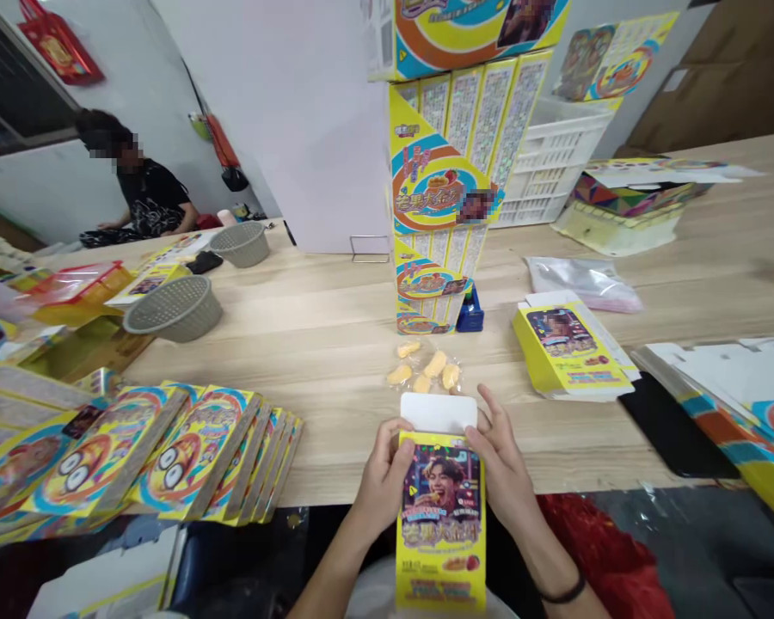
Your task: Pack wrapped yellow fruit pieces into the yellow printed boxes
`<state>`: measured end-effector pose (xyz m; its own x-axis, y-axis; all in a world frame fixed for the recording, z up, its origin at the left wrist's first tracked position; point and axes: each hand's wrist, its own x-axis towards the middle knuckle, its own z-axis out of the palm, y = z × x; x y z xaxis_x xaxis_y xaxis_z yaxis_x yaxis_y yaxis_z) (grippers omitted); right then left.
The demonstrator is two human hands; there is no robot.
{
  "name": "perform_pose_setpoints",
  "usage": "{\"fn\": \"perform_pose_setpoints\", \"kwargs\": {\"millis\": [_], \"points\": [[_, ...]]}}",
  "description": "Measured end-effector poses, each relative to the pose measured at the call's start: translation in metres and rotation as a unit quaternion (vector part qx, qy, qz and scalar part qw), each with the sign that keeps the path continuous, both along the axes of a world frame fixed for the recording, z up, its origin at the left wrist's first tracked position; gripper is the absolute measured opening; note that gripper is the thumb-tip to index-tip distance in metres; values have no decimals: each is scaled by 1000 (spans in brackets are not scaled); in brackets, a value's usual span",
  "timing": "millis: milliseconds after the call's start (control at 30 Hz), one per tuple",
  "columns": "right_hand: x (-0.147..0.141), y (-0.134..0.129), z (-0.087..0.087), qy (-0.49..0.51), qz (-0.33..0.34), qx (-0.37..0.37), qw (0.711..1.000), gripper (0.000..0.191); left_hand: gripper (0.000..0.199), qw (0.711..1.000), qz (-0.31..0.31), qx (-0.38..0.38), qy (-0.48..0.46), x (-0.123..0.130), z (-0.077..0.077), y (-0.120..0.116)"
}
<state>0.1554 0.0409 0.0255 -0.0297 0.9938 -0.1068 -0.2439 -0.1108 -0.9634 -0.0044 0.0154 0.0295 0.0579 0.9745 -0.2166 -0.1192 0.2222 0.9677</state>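
My left hand (383,477) and my right hand (500,456) grip the sides of a yellow printed snack box (442,524) held upright near the table's front edge. Its white top flap (439,413) stands open between my fingers. The box's bottom end hangs below the table edge. Just beyond the flap, a clear packet of pale yellow snack pieces (424,368) lies on the wooden table (335,344), not touching my hands. To the left lies a fanned row of flat printed cartons (168,456). Another yellow box (568,352) rests to the right.
A tall stack of printed display cartons (439,198) stands on the table behind a small blue object (469,311). Grey baskets (174,309) sit at the left, a white crate (548,163) stands at the back, and a seated person (142,193) is at the far left.
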Motion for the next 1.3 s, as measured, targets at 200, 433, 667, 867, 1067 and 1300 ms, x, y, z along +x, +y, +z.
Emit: {"fn": "perform_pose_setpoints", "kwargs": {"millis": [200,433,667,867,1067,1300], "points": [[20,14,8,-58,169,28,984,24,28,1000,7,-9,25,0,2,-1],[23,28,34,-109,257,-12,960,23,31,994,-74,59,59,2,5,-11],[35,26,47,-154,324,65,931,19,36,998,-47,39,8,4,8,-19],[53,24,48,-166,409,82,894,30,29,986,-60,84,127,2,13,-23],[57,27,29,-98,418,46,902,32,33,978,-87,105,160,4,15,-18],[47,16,40,-173,472,116,857,53,26,992,3,50,117,9,14,-21]]}}
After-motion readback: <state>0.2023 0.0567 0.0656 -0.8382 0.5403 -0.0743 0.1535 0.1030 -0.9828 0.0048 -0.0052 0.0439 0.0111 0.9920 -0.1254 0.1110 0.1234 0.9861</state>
